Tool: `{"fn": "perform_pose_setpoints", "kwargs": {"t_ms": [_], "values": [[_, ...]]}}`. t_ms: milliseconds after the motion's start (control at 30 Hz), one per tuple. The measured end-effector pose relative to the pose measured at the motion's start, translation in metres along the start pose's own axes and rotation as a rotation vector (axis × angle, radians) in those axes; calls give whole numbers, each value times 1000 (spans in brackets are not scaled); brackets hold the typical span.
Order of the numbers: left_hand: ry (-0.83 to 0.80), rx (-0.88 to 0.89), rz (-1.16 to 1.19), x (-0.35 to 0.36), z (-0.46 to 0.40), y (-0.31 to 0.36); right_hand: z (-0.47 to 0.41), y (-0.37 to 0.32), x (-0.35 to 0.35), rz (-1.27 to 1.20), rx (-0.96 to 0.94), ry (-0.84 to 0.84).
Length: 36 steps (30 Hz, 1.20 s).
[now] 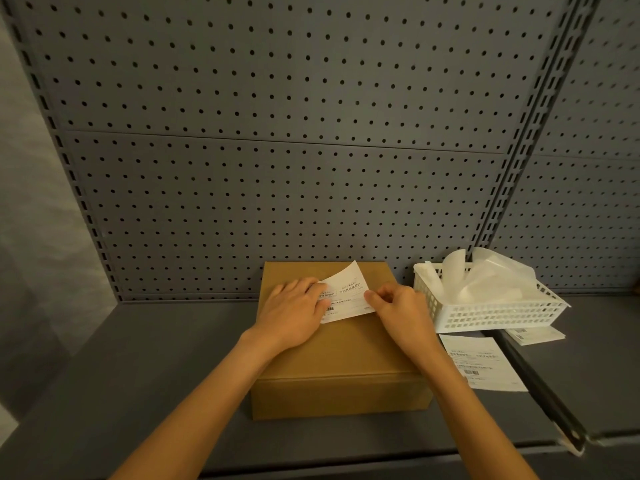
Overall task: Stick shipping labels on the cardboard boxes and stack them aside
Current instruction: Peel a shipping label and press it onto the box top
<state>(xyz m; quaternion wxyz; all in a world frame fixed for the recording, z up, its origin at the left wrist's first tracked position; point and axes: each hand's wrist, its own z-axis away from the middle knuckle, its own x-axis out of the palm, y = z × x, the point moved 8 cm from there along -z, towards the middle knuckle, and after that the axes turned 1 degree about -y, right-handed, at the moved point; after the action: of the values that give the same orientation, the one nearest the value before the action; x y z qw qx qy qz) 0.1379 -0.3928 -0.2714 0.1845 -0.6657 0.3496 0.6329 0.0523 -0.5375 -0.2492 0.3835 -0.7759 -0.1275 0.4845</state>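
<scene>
A closed brown cardboard box (341,358) sits on the grey shelf in front of the pegboard. A white shipping label (348,292) lies partly on the box's top, its far right corner lifted off the cardboard. My left hand (294,315) lies flat on the label's left part and presses it onto the box. My right hand (398,311) pinches the label's right edge between thumb and fingers. Both forearms reach in from the bottom of the view.
A white plastic basket (491,315) with crumpled backing paper stands right of the box. Another label sheet (481,362) lies on the shelf (138,375) in front of it, more sheets under the basket. A pegboard wall (277,133) closes the back.
</scene>
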Motion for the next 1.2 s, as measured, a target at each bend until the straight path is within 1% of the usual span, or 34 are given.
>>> {"fn": "perform_pose_setpoints", "kwargs": {"t_ms": [267,433,500,567,633,700,767,867,1000,1067,1200], "values": [[-20,-8,17,1,-1,-1,1,-3,2,225,-46,53],[0,-20,30,1,-2,-2,1,-4,0,253,-50,88],[75,-51,43,-5,-1,-4,2,-3,-4,240,-49,110],[197,-124,48,-15,2,-12,3,-4,-6,249,-49,128],[248,-203,81,-20,3,-22,3,-10,-9,305,-78,159],[197,-223,125,-17,1,-27,3,-23,-11,381,-136,191],[116,-188,98,-11,0,-26,2,-43,-8,471,-222,194],[40,-149,70,-6,2,-28,5,-75,12,504,-355,121],[35,-143,99,-3,7,-32,10,-92,54,488,-416,-84],[34,-148,108,-1,7,-33,8,-84,74,494,-409,-184],[19,-166,88,2,7,-34,4,-58,99,504,-280,-398]]}}
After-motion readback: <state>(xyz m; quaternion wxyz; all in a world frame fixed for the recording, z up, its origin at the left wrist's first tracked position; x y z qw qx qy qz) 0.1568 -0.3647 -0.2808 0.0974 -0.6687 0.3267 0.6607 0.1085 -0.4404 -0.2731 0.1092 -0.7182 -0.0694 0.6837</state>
